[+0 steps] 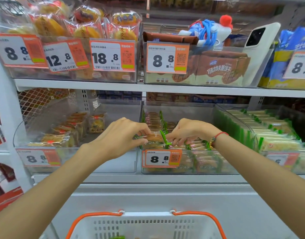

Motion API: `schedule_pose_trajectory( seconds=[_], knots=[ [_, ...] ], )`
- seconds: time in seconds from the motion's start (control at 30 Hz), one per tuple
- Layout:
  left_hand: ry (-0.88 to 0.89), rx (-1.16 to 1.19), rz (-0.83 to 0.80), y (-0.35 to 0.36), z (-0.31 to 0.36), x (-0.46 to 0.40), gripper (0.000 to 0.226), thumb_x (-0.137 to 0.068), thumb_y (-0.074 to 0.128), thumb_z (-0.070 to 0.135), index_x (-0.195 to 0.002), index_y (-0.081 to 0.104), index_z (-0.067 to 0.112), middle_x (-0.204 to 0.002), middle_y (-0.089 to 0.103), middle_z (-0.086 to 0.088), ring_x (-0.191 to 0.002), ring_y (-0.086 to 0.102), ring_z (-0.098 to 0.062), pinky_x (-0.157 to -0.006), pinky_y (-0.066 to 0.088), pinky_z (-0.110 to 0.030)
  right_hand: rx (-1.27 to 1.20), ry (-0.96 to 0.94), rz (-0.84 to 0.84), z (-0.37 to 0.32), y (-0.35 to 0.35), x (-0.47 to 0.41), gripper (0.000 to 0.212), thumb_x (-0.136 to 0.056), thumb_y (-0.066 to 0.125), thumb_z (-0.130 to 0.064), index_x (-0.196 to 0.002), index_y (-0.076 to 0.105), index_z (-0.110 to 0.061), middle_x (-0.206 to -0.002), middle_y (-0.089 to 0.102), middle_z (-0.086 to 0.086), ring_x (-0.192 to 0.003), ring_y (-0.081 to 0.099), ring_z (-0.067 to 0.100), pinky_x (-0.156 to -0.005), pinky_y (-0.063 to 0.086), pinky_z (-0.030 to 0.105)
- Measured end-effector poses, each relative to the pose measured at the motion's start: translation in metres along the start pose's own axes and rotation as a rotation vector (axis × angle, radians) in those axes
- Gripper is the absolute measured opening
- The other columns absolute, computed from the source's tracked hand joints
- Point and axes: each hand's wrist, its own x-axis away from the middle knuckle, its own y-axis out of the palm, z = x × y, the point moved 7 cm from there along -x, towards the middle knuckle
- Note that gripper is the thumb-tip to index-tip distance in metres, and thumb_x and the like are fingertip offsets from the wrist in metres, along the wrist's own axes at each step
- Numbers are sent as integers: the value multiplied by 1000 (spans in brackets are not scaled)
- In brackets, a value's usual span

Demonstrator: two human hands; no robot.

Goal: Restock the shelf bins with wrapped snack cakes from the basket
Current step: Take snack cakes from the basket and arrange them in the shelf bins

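Store shelving fills the view; above the middle clear bin (pixel 186 163), left hand (pixel 120 137) and right hand (pixel 191 131) pinch opposite ends of a wrapped snack cake (pixel 154 139), held between their fingertips.

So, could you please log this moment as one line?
left hand: holds green-wrapped snack pack | right hand: holds same pack | over middle bin | basket below

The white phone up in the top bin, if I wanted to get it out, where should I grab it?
Grab the white phone by its upper end, from above. It leans tilted against the clear bin, and only that end pokes over the rim, with open space on top. Pinch its two long edges; its lower part sits inside beside the brown snack packs, so reaching from the front is probably blocked by the wall.
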Motion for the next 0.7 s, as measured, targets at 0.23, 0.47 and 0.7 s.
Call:
schedule_pose_trajectory(
  seconds=[0.23,0.47,0.7],
  knots=[
    [12,27,52,-3,-1,9,25,-90,62,39,-115,64,36,-106,69,19,-99,63,-2,-78,50,-26,-16,97,4,1,4,-11,26,-86,69,-29,-98,72,-6,-82,75,2,-65,63,8,-63,48,19],
    [-26,71,46,0,-5,8,22,-88,64,40,-110,65,38,-101,70,20,-95,63,3,-77,53,-28,167,109,-83,-2,10,-5,21,-91,62,-32,-95,72,-15,-98,72,0,-81,63,12,-61,44,20],
    [36,-18,67,-3,7,8,26,-91,60,41,-116,63,38,-109,69,17,-98,63,-7,-70,42,-23,-95,54,59,-12,-3,-2,15,-86,70,-29,-80,66,-15,-77,62,-4,-62,49,6,-57,34,21]
  ],
)
